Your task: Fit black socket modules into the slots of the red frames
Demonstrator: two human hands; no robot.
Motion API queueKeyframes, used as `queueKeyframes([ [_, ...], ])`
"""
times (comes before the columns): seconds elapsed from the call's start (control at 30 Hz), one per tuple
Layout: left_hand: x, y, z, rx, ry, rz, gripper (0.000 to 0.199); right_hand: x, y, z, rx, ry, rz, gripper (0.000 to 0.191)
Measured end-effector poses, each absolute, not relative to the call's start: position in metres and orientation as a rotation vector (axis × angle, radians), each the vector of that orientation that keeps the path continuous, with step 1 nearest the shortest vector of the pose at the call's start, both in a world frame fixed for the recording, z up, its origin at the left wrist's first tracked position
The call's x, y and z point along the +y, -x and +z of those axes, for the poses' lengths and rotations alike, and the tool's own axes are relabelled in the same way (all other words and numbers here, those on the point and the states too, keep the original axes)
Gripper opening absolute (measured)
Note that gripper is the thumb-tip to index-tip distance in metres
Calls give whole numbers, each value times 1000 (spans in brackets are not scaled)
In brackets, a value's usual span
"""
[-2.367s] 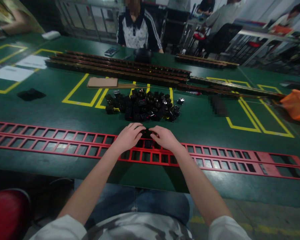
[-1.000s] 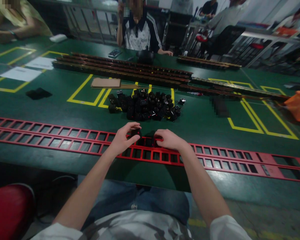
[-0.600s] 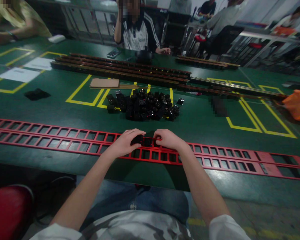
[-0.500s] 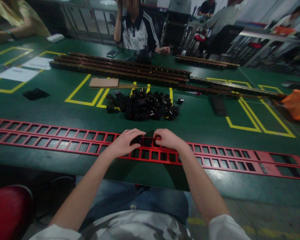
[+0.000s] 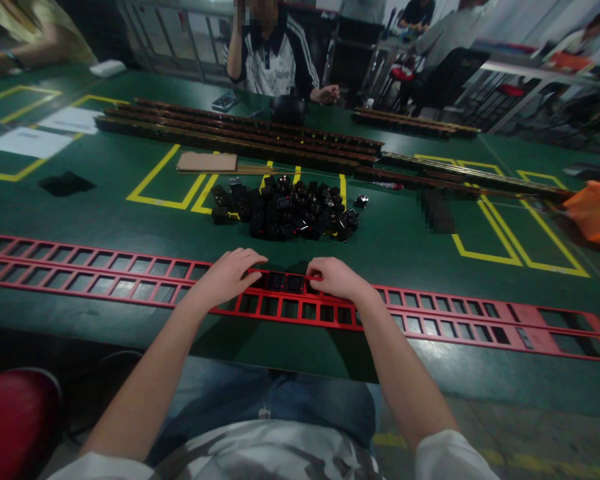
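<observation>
A long red frame (image 5: 330,313) with two rows of square openings lies across the table in front of me. Two black square pieces (image 5: 276,281) sit side by side in its far row, between my hands. My left hand (image 5: 225,277) is over the frame just left of those pieces, thumb and fingers apart, holding nothing visible. To their right, my right hand (image 5: 336,279) has its fingers curled together at the far row; what is between the fingertips is hidden. Beyond the frame lies a pile of small black blocks (image 5: 285,208).
Long dark strips (image 5: 240,137) lie across the table behind the pile, near a cardboard piece (image 5: 207,162). White papers (image 5: 27,143) and a black flat item (image 5: 67,183) are at left, an orange bin (image 5: 597,213) at right. A person (image 5: 275,60) sits opposite.
My left hand has let go of a black piece and moved left, opening its fingers. That piece now shows in the frame. My right hand stays in place.
</observation>
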State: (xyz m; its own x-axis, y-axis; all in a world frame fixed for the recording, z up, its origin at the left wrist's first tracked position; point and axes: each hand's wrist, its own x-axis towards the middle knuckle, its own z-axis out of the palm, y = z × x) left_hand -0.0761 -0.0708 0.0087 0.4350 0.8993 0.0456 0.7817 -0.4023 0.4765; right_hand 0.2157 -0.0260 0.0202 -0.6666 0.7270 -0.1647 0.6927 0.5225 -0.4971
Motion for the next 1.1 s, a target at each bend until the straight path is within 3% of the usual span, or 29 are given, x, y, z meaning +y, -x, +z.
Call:
queueKeyframes([
  [0.33,-60,58,18,1590,-2358,-10,18,-26,-217,22,-2759,1211,755,10],
  [0.43,-62,49,21,1637,-2425,-74,21,-27,-216,23,-2794,1192,698,10],
  [0.93,-37,22,15,1708,-2508,55,21,-16,-236,21,-2682,1423,370,19],
  [1.1,-34,21,8,1706,-2446,131,21,-13,-238,16,-2615,1483,441,18],
])
